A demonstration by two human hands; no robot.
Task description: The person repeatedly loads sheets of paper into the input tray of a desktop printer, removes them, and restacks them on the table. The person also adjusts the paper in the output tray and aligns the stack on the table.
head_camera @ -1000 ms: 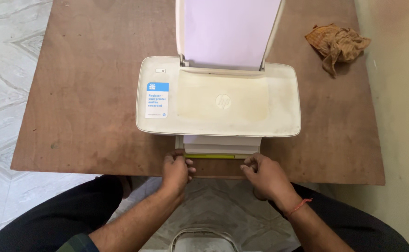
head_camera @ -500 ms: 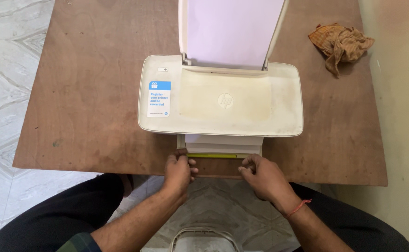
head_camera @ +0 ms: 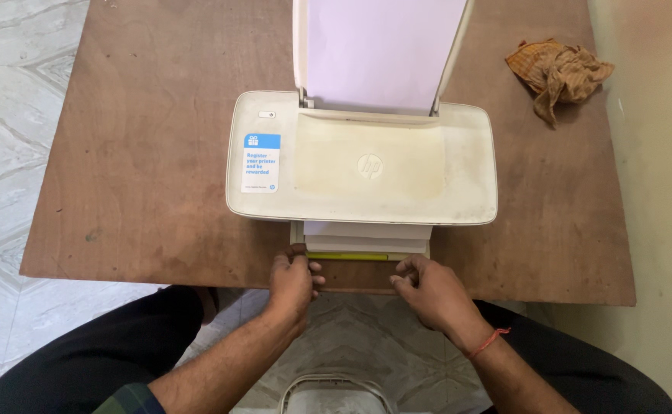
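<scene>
- The left hand and the right hand sit at the near edge of the table, knuckles up, fingers curled forward onto the front lip of the printer's output tray; whether they pinch it or only press against it I cannot tell. A thin red thread circles the right wrist.
- The table is a broad slab of brown plywood, matte and scuffed, with darker stains.
- The printer stands at the middle of it, a rounded off-white plastic box, its flat lid yellowed in a big square patch, with a blue-and-white sticker at its left end.
- A smooth pale sheet of paper stands upright in the rear feed.
- The tray juts from the printer's front in stepped layers, edged with a narrow yellow-green strip.
- A crumpled orange-brown rag lies well apart at the far right corner.
</scene>
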